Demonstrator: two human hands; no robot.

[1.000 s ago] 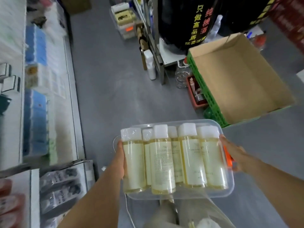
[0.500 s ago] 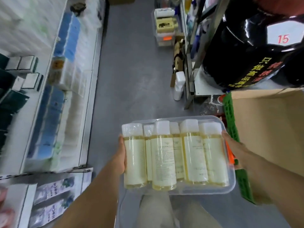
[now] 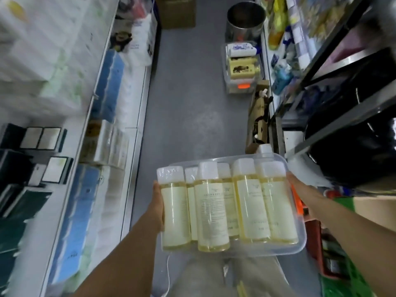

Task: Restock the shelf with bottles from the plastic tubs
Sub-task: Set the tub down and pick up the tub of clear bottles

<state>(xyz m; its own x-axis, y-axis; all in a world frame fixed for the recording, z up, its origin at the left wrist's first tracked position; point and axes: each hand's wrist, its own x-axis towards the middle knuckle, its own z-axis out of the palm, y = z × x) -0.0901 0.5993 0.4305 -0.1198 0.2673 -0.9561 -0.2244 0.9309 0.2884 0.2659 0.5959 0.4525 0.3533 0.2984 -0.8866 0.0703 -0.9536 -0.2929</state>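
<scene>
Between two shelf rows, above grey floor (image 3: 192, 99) | my left hand (image 3: 157, 205) and right hand (image 3: 300, 189) each grip a side of clear plastic tub (image 3: 297, 243) | six bottles (image 3: 212, 211): pale yellow liquid, white caps, cream labels, print unreadable | lying side by side

Grey aisle floor (image 3: 188, 99) runs up the middle. At its far end sits a steel bucket (image 3: 245, 18) w/ a cardboard box (image 3: 175, 10) to the left of it. Nearer than the bucket, a stack of clear containers (image 3: 242, 65) w/ an orange latch. Left of the floor: blue packs (image 3: 109, 82). Right of it: big black jar (image 3: 353, 146).
</scene>
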